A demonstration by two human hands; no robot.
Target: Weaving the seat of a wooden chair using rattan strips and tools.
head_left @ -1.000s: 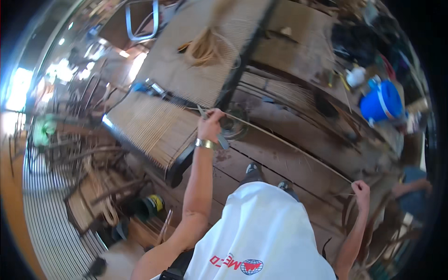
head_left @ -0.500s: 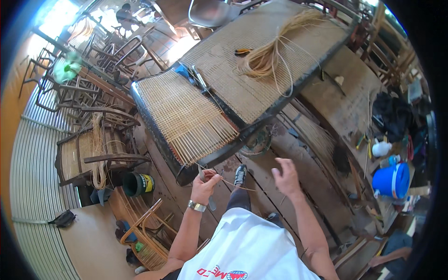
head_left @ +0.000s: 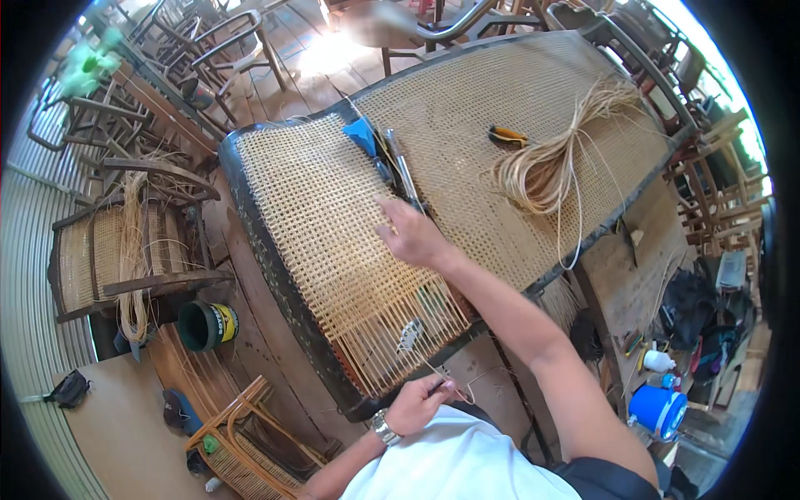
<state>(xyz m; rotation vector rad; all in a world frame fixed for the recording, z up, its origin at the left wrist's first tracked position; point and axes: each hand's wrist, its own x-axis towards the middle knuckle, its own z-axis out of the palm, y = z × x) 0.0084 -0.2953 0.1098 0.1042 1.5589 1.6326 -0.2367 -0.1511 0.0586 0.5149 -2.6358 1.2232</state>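
Note:
A long bench frame with a dark rim carries a woven cane panel (head_left: 308, 192). Toward me its weave gives way to parallel loose-spaced cane strands (head_left: 387, 342). My left hand (head_left: 419, 406), wearing a metal watch, is closed in a pinch at the panel's near edge. Between its fingertips is a thin cane strand (head_left: 468, 388) that curls to the right. My right hand (head_left: 414, 237) reaches over the panel's woven part, fingers apart and nothing visible in them. Just beyond it, a blue-handled tool (head_left: 360, 136) and a slim metal tool (head_left: 402, 165) lie along the panel's dividing bar.
A bundle of cane (head_left: 533, 179) and yellow-black pliers (head_left: 507, 136) lie on the bench's far section. At left are a chair frame with cane (head_left: 133, 250) and a green bucket (head_left: 204, 325). A blue cooler (head_left: 658, 410) stands at right.
My right hand has moved from beside the bench, up and left over the woven panel. My left hand stays near the panel's near edge with the strand. The view has shifted closer to the bench.

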